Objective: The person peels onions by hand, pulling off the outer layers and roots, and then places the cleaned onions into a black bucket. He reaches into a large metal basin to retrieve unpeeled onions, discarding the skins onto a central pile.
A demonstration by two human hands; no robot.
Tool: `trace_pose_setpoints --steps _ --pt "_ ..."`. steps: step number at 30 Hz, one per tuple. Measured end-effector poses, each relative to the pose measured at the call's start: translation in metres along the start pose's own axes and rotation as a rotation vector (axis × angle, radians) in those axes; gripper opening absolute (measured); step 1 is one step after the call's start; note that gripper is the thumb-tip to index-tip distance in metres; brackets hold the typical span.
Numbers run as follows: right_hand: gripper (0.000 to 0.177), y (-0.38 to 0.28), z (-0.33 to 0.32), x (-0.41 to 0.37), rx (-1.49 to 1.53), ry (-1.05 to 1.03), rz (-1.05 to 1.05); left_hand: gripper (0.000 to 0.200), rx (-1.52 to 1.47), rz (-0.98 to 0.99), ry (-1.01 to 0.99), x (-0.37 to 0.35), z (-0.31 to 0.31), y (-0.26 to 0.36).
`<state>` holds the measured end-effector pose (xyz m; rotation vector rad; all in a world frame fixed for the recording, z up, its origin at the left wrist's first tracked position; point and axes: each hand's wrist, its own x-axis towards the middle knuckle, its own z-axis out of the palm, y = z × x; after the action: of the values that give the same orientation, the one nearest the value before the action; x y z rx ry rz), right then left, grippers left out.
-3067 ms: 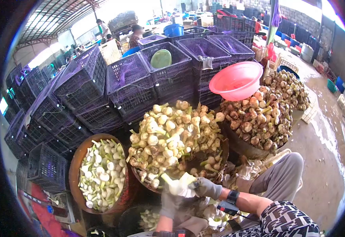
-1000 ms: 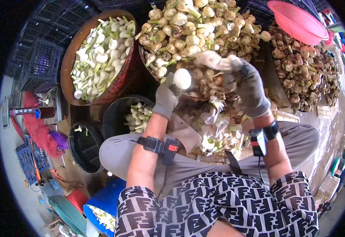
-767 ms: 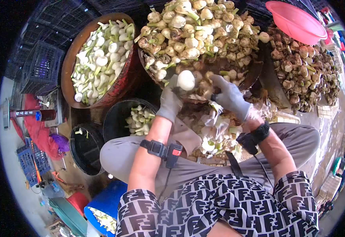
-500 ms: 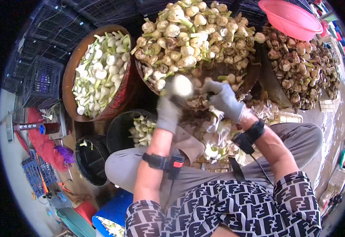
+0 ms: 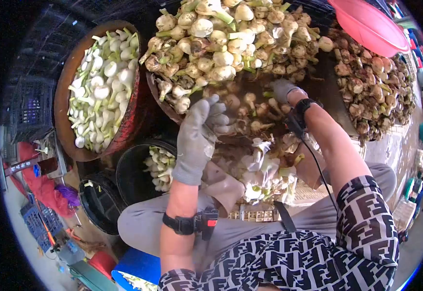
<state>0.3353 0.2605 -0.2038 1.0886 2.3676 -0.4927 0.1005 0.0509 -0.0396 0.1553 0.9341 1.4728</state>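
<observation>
My left hand (image 5: 197, 138), in a grey glove, is raised at the near edge of a wide basin (image 5: 160, 99), fingers apart and slightly curled, with nothing visible in it. Farther right, my gloved right hand (image 5: 284, 91) reaches into the basin beside a bulb's green stem; its fingers are mostly hidden. Soil-stained garlic bulbs (image 5: 221, 58) are heaped at the basin's back, and loose bulbs (image 5: 250, 99) lie between my hands. Peeled skins and leaves (image 5: 260, 174) are piled below, between my legs.
At left stands a rusty-rimmed tub (image 5: 61, 114) of white bulbs (image 5: 102, 92). Nearer are a black bucket (image 5: 124, 167) holding bulbs and another black bucket (image 5: 97, 208). Brown bulbs (image 5: 374, 87) are heaped at right, under a pink basin (image 5: 371, 26). A blue bucket (image 5: 141, 264) stands lower left.
The white bulb at my left hand is gone from it, and that hand's fingers have spread. My right hand has moved forward and right, into the basin. The camera view has shifted slightly.
</observation>
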Motion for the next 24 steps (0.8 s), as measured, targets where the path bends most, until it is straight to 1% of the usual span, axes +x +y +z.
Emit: trace_pose_setpoints --steps 2,3,6,9,10,11,12,13,14,15,16,17,18,19,20,21,22,24 --pt "0.031 -0.021 -0.015 0.001 -0.095 -0.194 0.003 0.041 0.077 0.001 0.055 0.001 0.0 0.004" --pt "0.032 -0.04 -0.03 -0.018 -0.045 -0.145 0.024 0.041 0.101 0.004 0.073 0.002 0.001 0.005" --pt "0.03 0.009 0.044 0.029 -0.136 -0.001 -0.091 0.039 0.116 0.011 0.081 0.006 -0.005 0.003" --pt "0.026 0.028 0.046 0.017 -0.23 0.132 -0.238 0.038 0.187 0.006 0.096 0.006 -0.009 0.0" --pt "0.025 0.019 0.03 0.006 -0.146 0.084 -0.166 0.037 0.219 0.009 0.104 0.006 -0.009 -0.001" --pt "0.025 -0.002 -0.001 -0.008 -0.063 0.042 -0.094 0.039 0.236 0.011 0.08 0.007 -0.011 -0.004" --pt "0.024 -0.019 -0.025 -0.022 0.02 0.003 -0.022 0.041 0.354 0.047 0.07 0.007 -0.01 -0.008" --pt "0.022 -0.028 -0.032 -0.035 0.125 0.043 0.009 0.043 0.473 0.085 0.062 0.006 -0.007 -0.012" --pt "0.021 -0.03 -0.024 -0.042 0.276 0.085 -0.031 0.045 0.593 0.121 0.057 0.005 -0.005 -0.017" --pt "0.021 -0.038 -0.02 -0.051 0.43 0.127 -0.071 0.057 0.874 0.201 0.03 0.004 -0.005 -0.024" --pt "0.021 -0.046 -0.018 -0.059 0.585 0.17 -0.114 0.072 0.992 0.265 -0.025 -0.002 -0.001 -0.031" --pt "0.022 -0.054 -0.013 -0.072 1.063 0.101 -0.042 0.076 1.196 0.497 -0.07 -0.004 -0.003 -0.039" --pt "0.023 -0.087 -0.032 -0.098 1.539 0.016 0.037 0.081 1.396 0.735 -0.116 -0.003 -0.009 -0.049" --pt "0.021 -0.112 -0.042 -0.114 1.641 0.073 0.062 0.084 1.407 0.712 -0.112 -0.003 -0.015 -0.06" --pt "0.022 -0.131 -0.047 -0.124 1.67 0.141 0.021 0.087 1.417 0.689 -0.109 -0.005 -0.018 -0.068" --pt "0.023 -0.149 -0.053 -0.134 1.696 0.209 -0.022 0.087 1.213 0.447 -0.102 -0.014 -0.01 -0.064" --pt "0.024 -0.157 -0.053 -0.138 1.794 0.206 -0.027 0.087 1.228 0.446 -0.105 -0.016 -0.01 -0.062" --pt "0.025 -0.157 -0.047 -0.14 1.752 0.15 -0.021 0.086 1.254 0.441 -0.118 -0.019 -0.012 -0.061"
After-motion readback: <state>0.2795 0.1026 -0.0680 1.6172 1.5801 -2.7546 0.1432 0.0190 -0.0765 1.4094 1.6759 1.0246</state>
